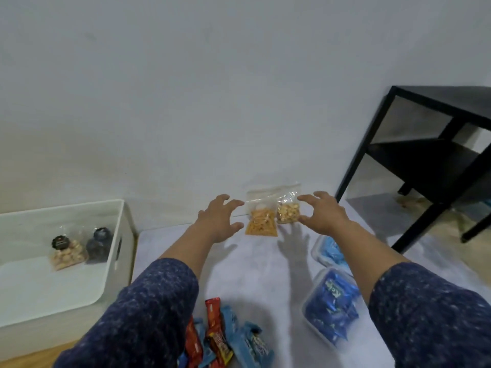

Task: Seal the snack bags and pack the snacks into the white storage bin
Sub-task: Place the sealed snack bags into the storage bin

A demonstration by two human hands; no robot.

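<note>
Pale tabletop against a white wall: both hands, left hand (220,219) and right hand (325,213), spread wide and empty, flank two snack bags (273,216) at centre; the white bin (125,235) at left holds two packs, most snacks unpacked.

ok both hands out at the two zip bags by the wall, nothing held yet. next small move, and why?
Probably close the last gap: left hand takes the orange-snack bag, right hand the nut bag. Both hands are open with fingers spread, flanking the bags and holding nothing. Whether the zips are shut can't be told from here. The white bin already holds two bags.
</note>
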